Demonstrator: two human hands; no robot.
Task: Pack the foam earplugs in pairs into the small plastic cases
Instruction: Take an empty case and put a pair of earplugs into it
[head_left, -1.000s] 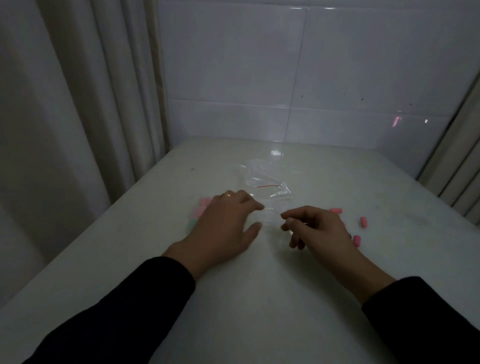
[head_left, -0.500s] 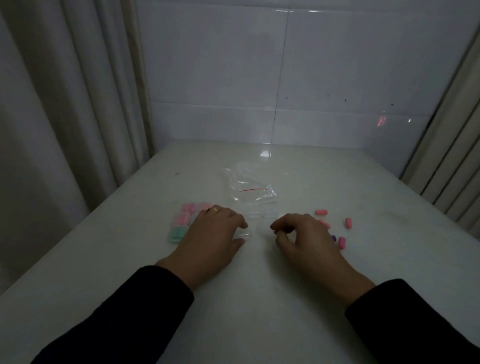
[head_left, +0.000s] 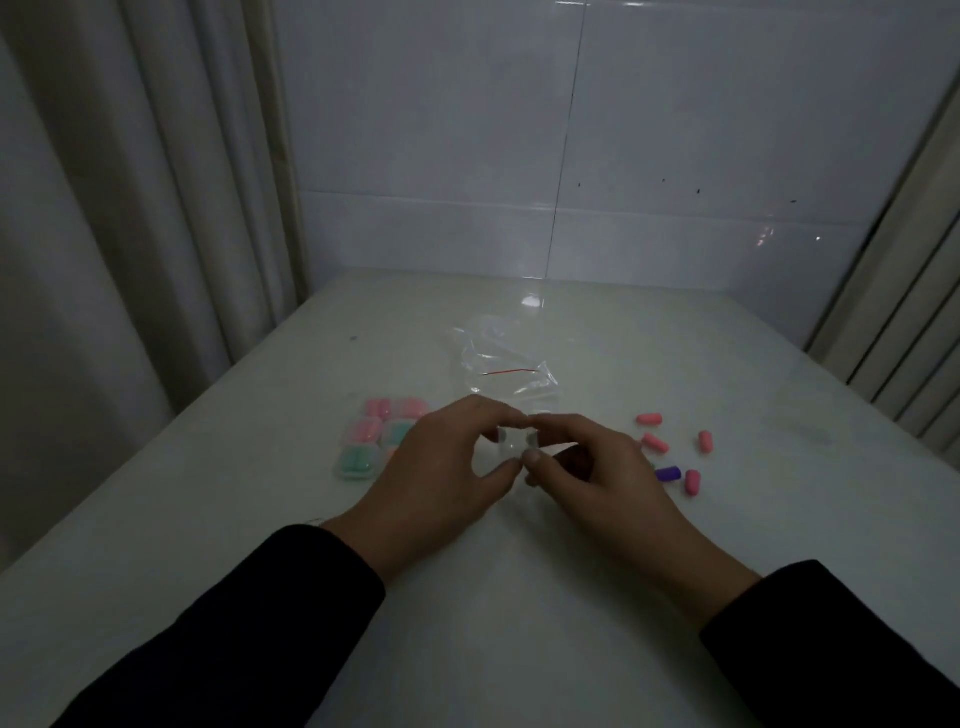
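Observation:
A small clear plastic case (head_left: 514, 442) is held above the white table between both hands. My left hand (head_left: 441, 467) pinches its left side with thumb and fingers, and my right hand (head_left: 587, 467) pinches its right side. Left of my hands lie several filled cases: pink ones (head_left: 395, 409) at the back and a green one (head_left: 357, 462) in front. Loose pink earplugs (head_left: 649, 419) and a purple earplug (head_left: 667, 473) are scattered to the right of my right hand, which partly hides some of them.
A crumpled clear zip bag (head_left: 506, 364) with a red strip lies just behind my hands. The white table (head_left: 519, 597) meets a tiled wall at the back. Curtains hang at the left (head_left: 130, 208) and the right edge (head_left: 909, 338).
My hands have come together and lifted the clear case between them; earlier they were apart and low over the table. The view has shifted, showing more filled cases at the left.

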